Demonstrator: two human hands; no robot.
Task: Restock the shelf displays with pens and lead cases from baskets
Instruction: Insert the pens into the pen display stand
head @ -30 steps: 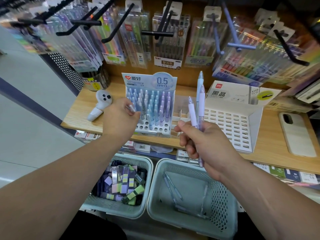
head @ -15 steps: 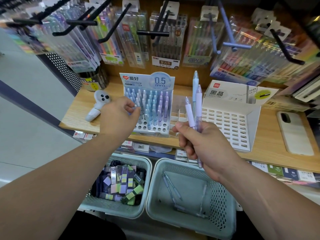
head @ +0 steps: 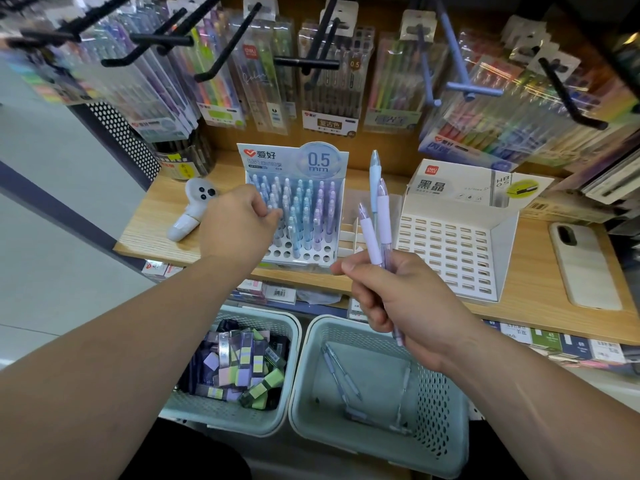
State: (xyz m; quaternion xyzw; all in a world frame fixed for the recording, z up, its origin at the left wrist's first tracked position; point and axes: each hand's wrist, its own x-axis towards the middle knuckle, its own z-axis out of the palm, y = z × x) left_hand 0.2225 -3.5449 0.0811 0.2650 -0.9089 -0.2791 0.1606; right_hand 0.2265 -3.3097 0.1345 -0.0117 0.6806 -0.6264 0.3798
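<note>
Right hand (head: pixel 398 299) grips three pens (head: pixel 383 220) upright by their barrels; left hand (head: pixel 239 220), fingers curled, is at the pen display (head: pixel 304 216) near the front edge of the shelf (head: pixel 530 271), hold unclear. Pens judged light, stiff, smooth: pinch the rubber sleeve. Open holes lie in the display's front rows; pegs (head: pixel 304 62) crowd overhead.

This is a stationery shop. Clear plastic packs of coloured pens (head: pixel 330 98) hang in rows from black metal peg hooks (head: pixel 306 63) above a light wooden shelf (head: pixel 152 220). On the shelf stand a white cardboard display stand marked 0.5 mm (head: pixel 294 161), filled with upright pens, and a white slotted cardboard tray (head: pixel 446 251). Small printed price labels (head: pixel 516 334) line the shelf's front edge. Two pale green plastic baskets (head: pixel 433 410) of stock sit below.
</note>
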